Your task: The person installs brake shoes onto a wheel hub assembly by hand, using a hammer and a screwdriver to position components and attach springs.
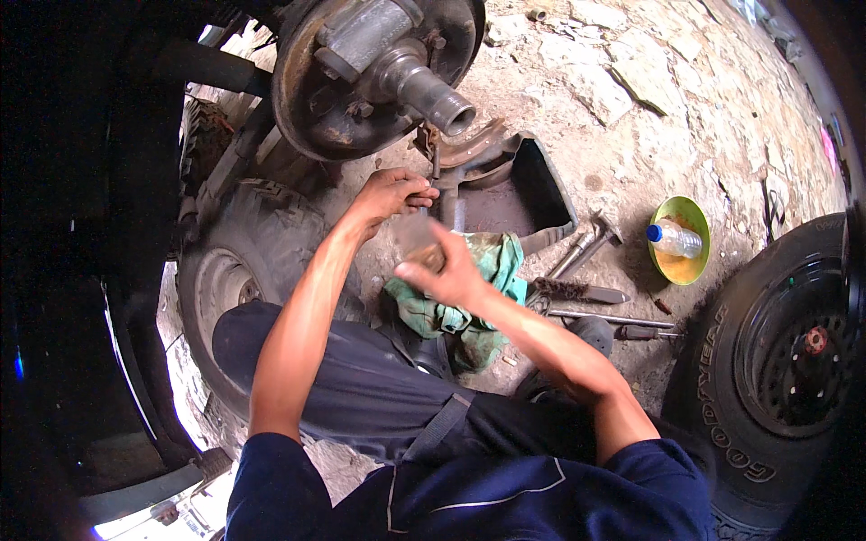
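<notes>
My left hand is closed, its fingers pinched together beside a thin upright metal rod; whatever sits in the fingertips is too small to name. Just below and to the right, my right hand has its fingers curled around something brownish and grey, smeared by motion. Under that hand lies a crumpled, stained green cloth. Beyond both hands stands a dark cut-open container, with a curved metal piece at its left edge. Above hangs a wheel spindle on a rusty round backing plate.
A hammer, a dark-bristled brush and a long metal bar lie right of the cloth. Farther right, a green bowl holds a clear bottle. Tyres stand at left and right.
</notes>
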Motion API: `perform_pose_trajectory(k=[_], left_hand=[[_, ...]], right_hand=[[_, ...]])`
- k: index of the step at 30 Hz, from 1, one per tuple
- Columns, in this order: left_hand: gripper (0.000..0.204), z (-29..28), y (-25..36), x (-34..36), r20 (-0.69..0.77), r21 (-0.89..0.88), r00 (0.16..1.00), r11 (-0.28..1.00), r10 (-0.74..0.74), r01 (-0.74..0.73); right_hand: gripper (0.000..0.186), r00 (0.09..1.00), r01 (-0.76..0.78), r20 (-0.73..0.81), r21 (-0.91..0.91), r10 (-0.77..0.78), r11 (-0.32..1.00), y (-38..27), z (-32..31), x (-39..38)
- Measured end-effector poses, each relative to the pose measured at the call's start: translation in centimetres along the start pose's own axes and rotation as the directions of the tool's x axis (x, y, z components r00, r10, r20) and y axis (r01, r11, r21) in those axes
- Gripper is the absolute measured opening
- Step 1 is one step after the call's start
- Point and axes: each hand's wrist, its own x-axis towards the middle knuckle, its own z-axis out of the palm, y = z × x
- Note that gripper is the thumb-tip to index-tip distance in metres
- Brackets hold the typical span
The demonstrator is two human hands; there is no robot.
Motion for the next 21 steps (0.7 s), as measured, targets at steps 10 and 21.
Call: perform_pose_trajectory(k=[10, 21], left_hand=[[0.019, 0.8, -0.6, -0.3, 0.026, -0.152, 0.999, 0.988, 0.040, -0.036], [0.061, 0.9, -1.9, 0.9, 0.026, -0.468, 0.997, 0.880, -0.078, 0.082]], right_hand=[[0.056, 0.951, -0.089, -0.076, 0.862, 0.301, 0.499, -0.3, -10.2, 3.0], [0.053, 0.953, 0.076, -0.179, 0.921, 0.243, 0.383, 1.4, -11.7, 4.1]])
